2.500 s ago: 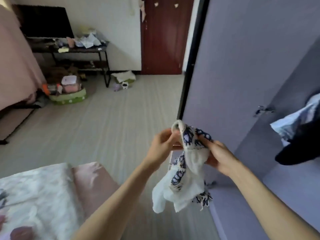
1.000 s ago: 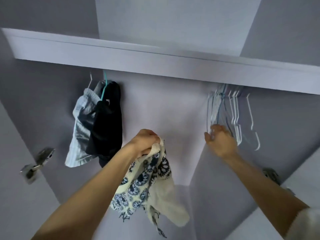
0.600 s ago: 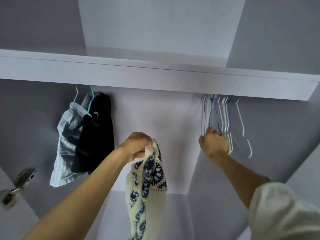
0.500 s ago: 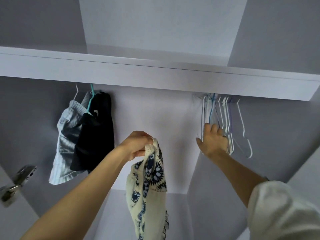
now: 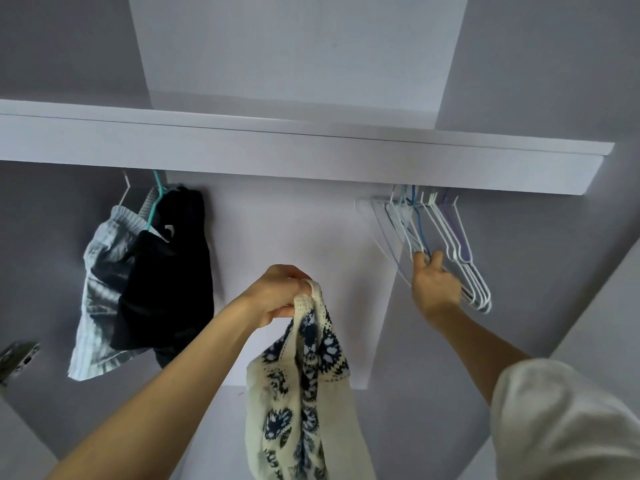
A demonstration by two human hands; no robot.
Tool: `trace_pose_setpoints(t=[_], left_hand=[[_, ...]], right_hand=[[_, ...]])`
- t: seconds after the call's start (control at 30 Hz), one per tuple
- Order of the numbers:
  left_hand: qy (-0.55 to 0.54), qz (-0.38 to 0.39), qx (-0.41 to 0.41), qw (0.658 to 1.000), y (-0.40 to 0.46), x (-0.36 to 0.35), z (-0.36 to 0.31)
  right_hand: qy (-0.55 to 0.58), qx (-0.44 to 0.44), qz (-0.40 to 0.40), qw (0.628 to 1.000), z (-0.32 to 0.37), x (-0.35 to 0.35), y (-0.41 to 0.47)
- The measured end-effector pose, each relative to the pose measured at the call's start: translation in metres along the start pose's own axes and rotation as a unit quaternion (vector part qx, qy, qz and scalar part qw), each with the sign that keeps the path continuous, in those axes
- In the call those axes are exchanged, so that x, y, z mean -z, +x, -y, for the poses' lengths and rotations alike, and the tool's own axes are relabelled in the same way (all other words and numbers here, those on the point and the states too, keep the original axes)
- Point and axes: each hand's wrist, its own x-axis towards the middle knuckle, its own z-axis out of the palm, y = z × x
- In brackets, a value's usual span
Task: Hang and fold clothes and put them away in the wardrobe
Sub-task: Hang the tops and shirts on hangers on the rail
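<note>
I look up into a grey wardrobe. My left hand [image 5: 278,292] grips the top of a cream garment with dark blue flower patterns [image 5: 301,386], which hangs down from it at the centre. My right hand [image 5: 434,284] reaches up to a bunch of empty wire hangers [image 5: 446,244] at the right end of the rail, its fingers curled round the lower bars of a blue and a white one. Some hangers swing out to the left of the hand.
A wide shelf board [image 5: 311,150] runs across above the rail. At the left hang a pale striped garment [image 5: 100,292] and a black garment [image 5: 166,282] on a teal hanger. A metal door hinge [image 5: 17,356] sits at the far left.
My gaze turned from the room up into the wardrobe. My right hand left the garment, rose to the hangers and now curls round them. The left hand holds the garment alone.
</note>
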Motion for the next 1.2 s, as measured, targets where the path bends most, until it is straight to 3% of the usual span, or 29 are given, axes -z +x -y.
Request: trace_pose_setpoints(t=[0.2,0.3,0.43,0.53,0.8,0.9,1.07,1.13,1.2], left_hand=[[0.009,-0.008,-0.004,1.000,0.003,-0.011,-0.004],[0.015,-0.012,-0.005,1.000,0.003,-0.015,-0.006],[0.026,-0.016,0.000,1.000,0.004,-0.020,-0.005],[0.028,-0.019,0.000,0.999,0.004,-0.024,-0.004],[0.031,-0.016,0.004,0.999,0.000,-0.028,-0.003],[0.033,-0.016,0.007,0.999,-0.001,-0.029,-0.001],[0.038,-0.012,0.013,0.999,-0.001,-0.028,0.002],[0.031,-0.008,0.013,0.999,-0.003,-0.027,0.004],[0.026,-0.007,0.013,1.000,-0.004,-0.024,0.006]], right_hand=[[-0.028,0.037,-0.062,0.997,-0.009,-0.004,0.004],[-0.050,0.055,-0.029,0.997,-0.016,-0.014,0.007],[-0.111,0.069,-0.064,0.989,-0.017,-0.013,0.001],[-0.127,0.080,-0.044,0.988,-0.014,-0.011,0.002],[-0.165,0.134,-0.131,0.968,-0.013,-0.005,0.013],[-0.166,0.143,-0.088,0.972,-0.008,0.001,0.017],[-0.122,0.108,0.009,0.987,0.007,0.019,0.012],[-0.012,0.092,0.023,0.995,0.004,0.013,0.014],[0.144,0.017,0.084,0.986,0.002,0.014,0.013]])
